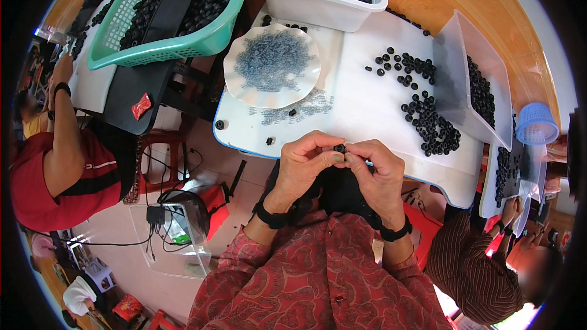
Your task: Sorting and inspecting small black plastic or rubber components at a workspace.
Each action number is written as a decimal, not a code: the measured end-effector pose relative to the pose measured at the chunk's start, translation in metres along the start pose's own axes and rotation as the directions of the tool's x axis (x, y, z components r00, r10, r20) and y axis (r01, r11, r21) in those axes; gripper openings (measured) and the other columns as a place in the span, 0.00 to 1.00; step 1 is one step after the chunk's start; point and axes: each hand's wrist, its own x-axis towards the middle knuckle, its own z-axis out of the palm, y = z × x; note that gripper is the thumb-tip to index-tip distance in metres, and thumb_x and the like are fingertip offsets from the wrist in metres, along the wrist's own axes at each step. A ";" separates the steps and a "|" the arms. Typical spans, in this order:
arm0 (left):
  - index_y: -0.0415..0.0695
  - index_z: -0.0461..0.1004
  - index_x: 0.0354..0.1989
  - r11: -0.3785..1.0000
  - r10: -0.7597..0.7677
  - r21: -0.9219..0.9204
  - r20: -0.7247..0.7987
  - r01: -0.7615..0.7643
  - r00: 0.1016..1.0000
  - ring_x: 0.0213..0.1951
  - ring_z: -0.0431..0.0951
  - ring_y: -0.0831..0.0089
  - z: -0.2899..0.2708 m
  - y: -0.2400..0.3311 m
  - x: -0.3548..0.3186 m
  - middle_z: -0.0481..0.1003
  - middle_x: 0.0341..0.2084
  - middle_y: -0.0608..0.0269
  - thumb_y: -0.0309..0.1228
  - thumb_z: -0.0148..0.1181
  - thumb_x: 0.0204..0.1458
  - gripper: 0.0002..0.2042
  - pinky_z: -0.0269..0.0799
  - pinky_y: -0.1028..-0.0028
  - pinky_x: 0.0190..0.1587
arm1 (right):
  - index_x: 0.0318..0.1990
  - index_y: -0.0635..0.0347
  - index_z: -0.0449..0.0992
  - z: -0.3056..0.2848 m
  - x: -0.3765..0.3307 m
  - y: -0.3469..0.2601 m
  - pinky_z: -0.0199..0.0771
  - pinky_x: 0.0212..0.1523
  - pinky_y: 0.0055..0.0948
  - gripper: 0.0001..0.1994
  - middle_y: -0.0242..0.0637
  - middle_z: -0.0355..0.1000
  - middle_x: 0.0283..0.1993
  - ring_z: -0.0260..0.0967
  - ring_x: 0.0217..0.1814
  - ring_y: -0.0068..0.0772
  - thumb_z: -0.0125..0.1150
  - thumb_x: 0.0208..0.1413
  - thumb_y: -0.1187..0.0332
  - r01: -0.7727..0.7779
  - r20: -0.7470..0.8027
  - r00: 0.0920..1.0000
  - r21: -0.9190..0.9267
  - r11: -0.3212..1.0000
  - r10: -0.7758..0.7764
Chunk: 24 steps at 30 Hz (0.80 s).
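Just past the table's near edge, my left hand (306, 162) pinches a small black round part (340, 148) between thumb and finger. My right hand (380, 174) is closed in a pinch against the same part; whether its fingertips hold a second tiny piece is hidden. On the white table (361, 110), a wavy-rimmed white plate (232, 64) bears a heap of tiny clear bluish pieces (272, 58), with more of them scattered below it. Loose black round parts (431, 128) lie to the right, spilling from a tipped translucent bin (455, 40).
A white tub (318, 13) of black parts stands at the back. Left of it is a green basket (165, 56) with more. A red wrapped packet (141, 106) lies on a black surface. Co-workers sit at left and right. Cables (162, 220) and a clear box are below left.
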 end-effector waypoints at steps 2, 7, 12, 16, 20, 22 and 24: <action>0.33 0.78 0.45 1.000 0.019 -0.016 -0.002 -0.019 1.000 0.37 0.81 0.74 -0.001 -0.006 0.001 0.78 0.37 0.58 0.16 0.62 0.53 0.11 0.79 0.77 0.42 | 0.41 0.69 0.78 0.001 0.000 0.003 0.80 0.36 0.23 0.07 0.41 0.77 0.36 0.80 0.36 0.29 0.62 0.55 0.84 0.000 0.001 1.000 0.004 1.000 0.000; 0.34 0.78 0.45 0.998 0.023 -0.065 -0.013 -0.024 1.000 0.36 0.80 0.75 -0.004 -0.009 0.002 0.78 0.36 0.59 0.16 0.63 0.53 0.11 0.78 0.78 0.42 | 0.41 0.68 0.78 0.004 0.001 0.007 0.80 0.36 0.23 0.07 0.41 0.77 0.37 0.80 0.36 0.30 0.62 0.55 0.83 -0.034 0.003 0.999 0.056 0.998 0.034; 0.34 0.78 0.46 0.998 -0.061 0.009 -0.042 0.062 0.997 0.36 0.80 0.77 -0.003 -0.004 0.002 0.79 0.34 0.61 0.17 0.64 0.53 0.11 0.77 0.79 0.41 | 0.41 0.68 0.79 0.005 0.000 0.015 0.80 0.36 0.24 0.07 0.41 0.77 0.36 0.80 0.36 0.30 0.62 0.55 0.83 -0.071 0.009 0.997 0.027 0.997 0.071; 0.35 0.78 0.47 0.998 -0.054 0.033 -0.047 0.055 0.997 0.35 0.79 0.76 -0.002 -0.002 0.003 0.79 0.34 0.62 0.17 0.64 0.53 0.13 0.77 0.78 0.41 | 0.41 0.67 0.79 0.005 0.002 0.015 0.79 0.36 0.24 0.07 0.41 0.77 0.35 0.79 0.35 0.30 0.63 0.55 0.83 -0.057 0.008 0.998 -0.026 0.998 0.057; 0.35 0.78 0.48 0.994 -0.035 0.107 -0.020 0.037 0.999 0.37 0.79 0.76 -0.004 -0.001 0.003 0.78 0.36 0.61 0.15 0.63 0.52 0.14 0.77 0.78 0.42 | 0.40 0.67 0.79 0.006 0.002 0.012 0.78 0.35 0.24 0.07 0.40 0.77 0.35 0.78 0.35 0.29 0.63 0.55 0.82 -0.076 -0.004 0.997 -0.010 0.997 0.076; 0.35 0.78 0.48 0.992 -0.020 0.124 -0.009 0.021 1.000 0.37 0.79 0.75 -0.003 -0.002 0.004 0.77 0.37 0.60 0.15 0.62 0.52 0.14 0.77 0.78 0.43 | 0.40 0.66 0.79 0.006 0.002 0.014 0.77 0.34 0.24 0.06 0.40 0.77 0.35 0.78 0.34 0.29 0.63 0.54 0.82 -0.073 -0.012 0.997 -0.004 0.997 0.073; 0.36 0.79 0.47 0.993 -0.007 0.119 -0.017 0.009 1.000 0.38 0.79 0.77 -0.003 -0.004 0.005 0.77 0.36 0.62 0.16 0.64 0.51 0.13 0.76 0.80 0.42 | 0.39 0.65 0.79 0.005 0.001 0.018 0.75 0.34 0.24 0.06 0.39 0.76 0.34 0.76 0.33 0.28 0.64 0.54 0.82 -0.046 -0.023 0.999 -0.055 0.997 0.045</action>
